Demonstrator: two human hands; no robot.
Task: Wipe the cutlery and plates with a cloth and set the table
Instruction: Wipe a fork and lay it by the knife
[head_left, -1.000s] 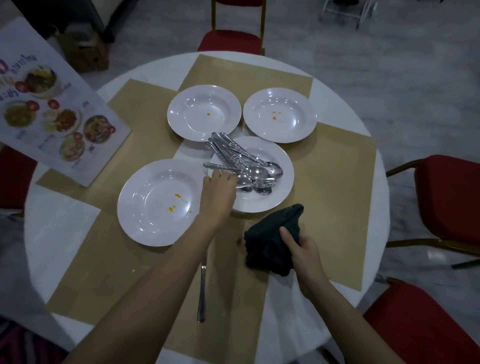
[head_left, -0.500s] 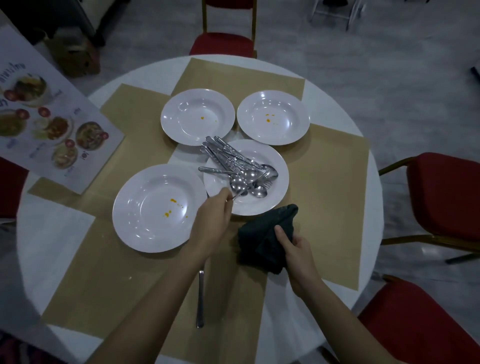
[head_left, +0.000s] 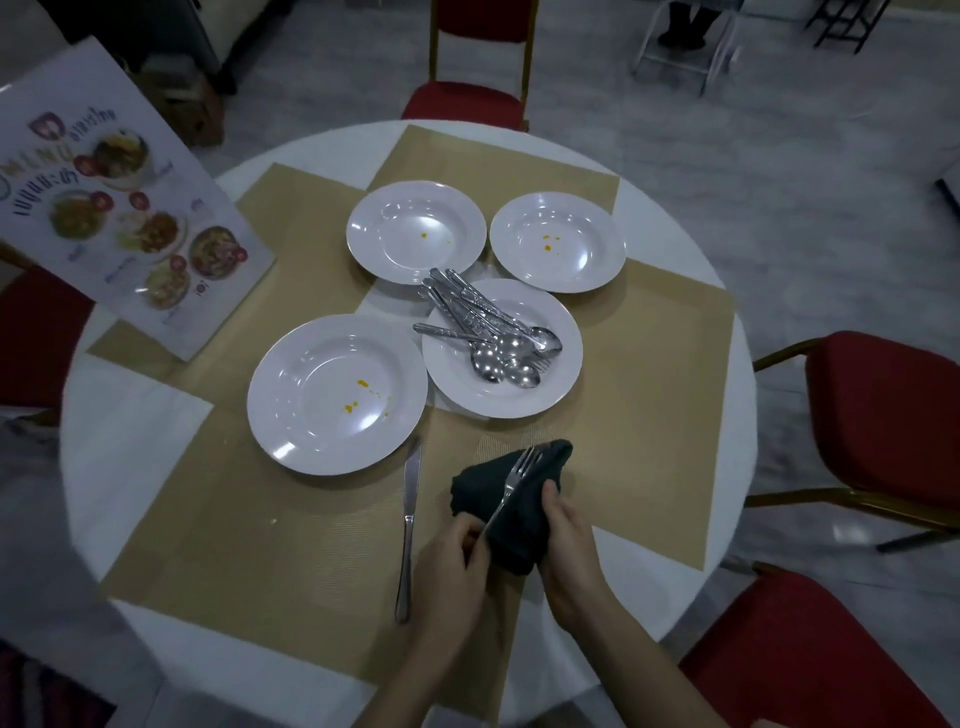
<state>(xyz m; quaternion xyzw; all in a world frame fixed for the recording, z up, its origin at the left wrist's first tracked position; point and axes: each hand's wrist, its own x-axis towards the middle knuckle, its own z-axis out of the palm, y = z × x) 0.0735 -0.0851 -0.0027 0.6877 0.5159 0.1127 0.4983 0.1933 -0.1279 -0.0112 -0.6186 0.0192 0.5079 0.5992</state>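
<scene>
A restaurant: illustrated menu (head_left: 124, 208), round table (head_left: 675, 249), red chairs (head_left: 883, 415).

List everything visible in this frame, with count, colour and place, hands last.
Table: one, round, white, centre.
Placemats: beige, count unclear, overlapping on the table.
Plates: four, white; three bear orange specks.
Cutlery pile: silver spoons and forks, on the fourth plate.
Knife: one, silver, on the near placemat.
Fork: one, silver, lying across the cloth.
Cloth: one, dark, near edge.
Menu: one, white with food photos, far left.
Chairs: red seats, around the table.
Left hand: grips the fork's handle.
Right hand: holds the cloth.
</scene>
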